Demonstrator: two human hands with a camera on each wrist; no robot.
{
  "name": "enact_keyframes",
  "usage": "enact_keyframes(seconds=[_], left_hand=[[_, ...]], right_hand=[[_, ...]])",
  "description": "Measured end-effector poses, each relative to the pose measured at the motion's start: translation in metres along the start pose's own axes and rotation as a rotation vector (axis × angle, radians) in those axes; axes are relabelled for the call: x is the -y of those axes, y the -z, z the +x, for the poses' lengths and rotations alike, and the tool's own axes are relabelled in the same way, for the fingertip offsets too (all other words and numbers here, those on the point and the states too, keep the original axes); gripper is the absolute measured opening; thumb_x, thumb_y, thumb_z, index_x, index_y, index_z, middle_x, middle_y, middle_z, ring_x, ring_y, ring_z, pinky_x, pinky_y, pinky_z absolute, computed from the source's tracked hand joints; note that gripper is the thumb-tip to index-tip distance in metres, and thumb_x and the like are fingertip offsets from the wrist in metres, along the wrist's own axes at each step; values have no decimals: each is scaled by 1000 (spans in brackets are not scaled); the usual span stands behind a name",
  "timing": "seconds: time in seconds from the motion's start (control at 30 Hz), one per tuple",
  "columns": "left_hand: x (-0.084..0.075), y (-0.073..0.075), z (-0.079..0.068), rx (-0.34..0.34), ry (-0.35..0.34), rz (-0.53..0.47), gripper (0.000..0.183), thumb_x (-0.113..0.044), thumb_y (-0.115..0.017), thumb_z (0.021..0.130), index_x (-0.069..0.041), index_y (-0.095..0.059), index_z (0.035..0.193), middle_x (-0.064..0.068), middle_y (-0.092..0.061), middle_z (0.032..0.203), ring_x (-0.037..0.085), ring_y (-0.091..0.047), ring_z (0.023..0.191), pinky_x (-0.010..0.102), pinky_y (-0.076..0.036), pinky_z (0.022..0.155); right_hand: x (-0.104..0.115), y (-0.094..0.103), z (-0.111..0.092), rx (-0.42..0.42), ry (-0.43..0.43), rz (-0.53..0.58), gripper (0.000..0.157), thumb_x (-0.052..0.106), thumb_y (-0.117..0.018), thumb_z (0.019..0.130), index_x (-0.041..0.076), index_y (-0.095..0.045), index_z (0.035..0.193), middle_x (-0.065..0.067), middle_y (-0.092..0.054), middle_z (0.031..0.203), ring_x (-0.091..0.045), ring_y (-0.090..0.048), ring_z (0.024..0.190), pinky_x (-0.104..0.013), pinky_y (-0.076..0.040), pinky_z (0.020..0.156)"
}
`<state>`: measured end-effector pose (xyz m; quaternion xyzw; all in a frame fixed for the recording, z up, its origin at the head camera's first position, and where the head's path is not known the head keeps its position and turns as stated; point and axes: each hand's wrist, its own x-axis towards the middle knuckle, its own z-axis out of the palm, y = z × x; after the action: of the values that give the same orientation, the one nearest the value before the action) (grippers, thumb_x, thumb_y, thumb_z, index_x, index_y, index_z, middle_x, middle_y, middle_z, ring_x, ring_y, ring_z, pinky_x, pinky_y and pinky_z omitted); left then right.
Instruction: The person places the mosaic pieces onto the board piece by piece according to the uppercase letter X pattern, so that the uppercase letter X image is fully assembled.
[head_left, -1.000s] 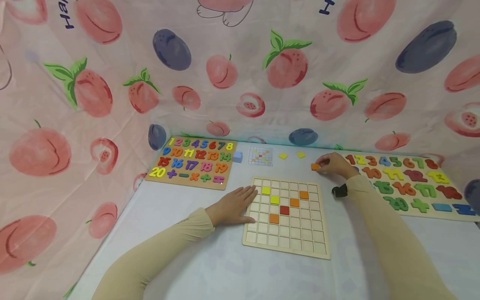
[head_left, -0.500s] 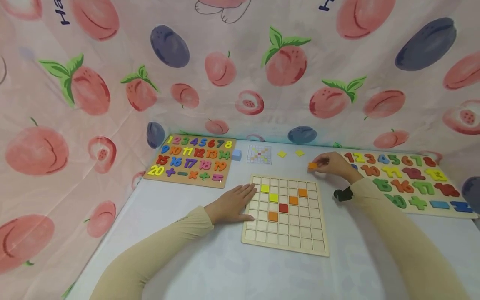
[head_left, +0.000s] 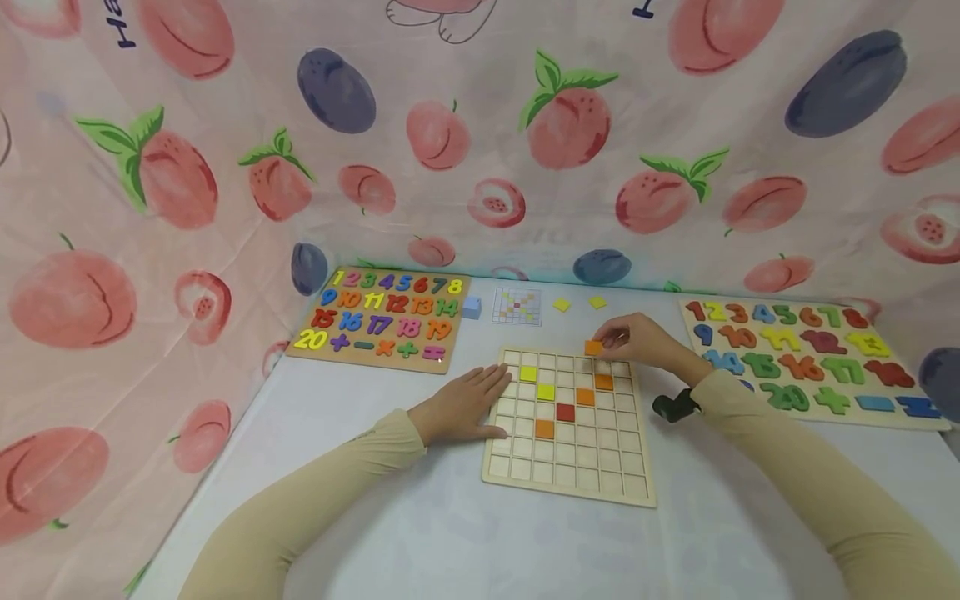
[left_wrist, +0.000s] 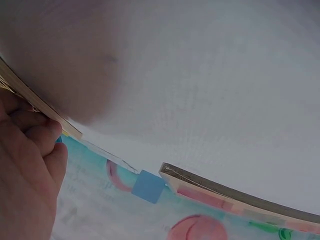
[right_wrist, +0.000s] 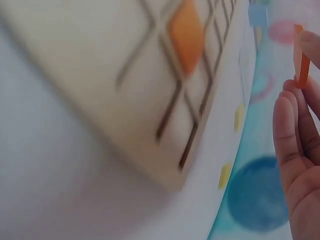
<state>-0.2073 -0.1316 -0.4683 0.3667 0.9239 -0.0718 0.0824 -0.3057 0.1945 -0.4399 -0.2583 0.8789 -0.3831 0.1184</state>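
A wooden grid board [head_left: 525, 467] lies mid-table, with two yellow tiles, one red tile [head_left: 565, 412] and several orange tiles set in its squares. My left hand [head_left: 463, 406] rests flat with straight fingers on the board's left edge; the left wrist view shows its fingertips at the board's side. In my right hand [head_left: 637, 342] an orange square tile [head_left: 593, 347] is pinched between thumb and fingers, over the board's far right edge. The right wrist view shows that orange tile [right_wrist: 301, 57] edge-on, apart from the board.
Two loose yellow tiles [head_left: 561, 305] and a printed pattern card [head_left: 517, 307] lie beyond the board. A blue block [head_left: 471, 307] stands beside the left number board [head_left: 375, 321]. Another number board [head_left: 806, 358] is at the right. Behind hangs a peach-print curtain [head_left: 465, 100].
My right hand has carried the orange tile leftward from the table to above the board's far edge. The left hand stays on the board's left edge.
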Motion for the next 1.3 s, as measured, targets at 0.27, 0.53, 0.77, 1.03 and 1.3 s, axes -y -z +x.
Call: enact_keyframes(seconds=[0.27, 0.53, 0.77, 1.03, 1.3], left_hand=[[0, -2, 2, 0, -2, -1, 91, -68, -38, 88, -4, -17, 150, 12, -16, 158, 24, -16, 147, 36, -17, 120], [1, -2, 1, 11, 7, -17, 91, -68, -39, 88, -5, -16, 151, 11, -14, 158, 24, -15, 147, 36, -16, 121], [0, -3, 1, -7, 5, -28, 90, -67, -39, 89, -3, -17, 150, 13, -16, 158, 25, -16, 147, 37, -16, 121], [0, -4, 1, 2, 17, -19, 92, -69, -38, 88, -6, -15, 151, 11, -13, 159, 23, -15, 147, 36, -15, 121], [1, -5, 3, -7, 6, 15, 92, -69, -38, 88, -5, -17, 150, 12, -15, 158, 24, -18, 146, 36, -19, 120]], right_hand=[[27, -25, -4, 96, 74, 13, 23, 14, -79, 75, 4, -70, 93, -7, -66, 82, -10, -59, 73, -20, -53, 68], [47, -48, -9, 208, 120, 91, 21, 11, -78, 74, 6, -70, 92, -6, -67, 83, -11, -60, 73, -23, -56, 69], [57, -64, -13, 269, 151, 110, 21, 13, -79, 73, 5, -69, 90, -6, -66, 79, -9, -56, 68, -22, -53, 63], [62, -85, -13, 306, 166, 115, 23, 17, -81, 72, 7, -69, 88, -5, -65, 76, -6, -57, 64, -20, -52, 59], [66, -103, -13, 321, 157, 68, 22, 18, -84, 69, 9, -70, 84, -1, -64, 72, -3, -53, 60, -17, -49, 55]])
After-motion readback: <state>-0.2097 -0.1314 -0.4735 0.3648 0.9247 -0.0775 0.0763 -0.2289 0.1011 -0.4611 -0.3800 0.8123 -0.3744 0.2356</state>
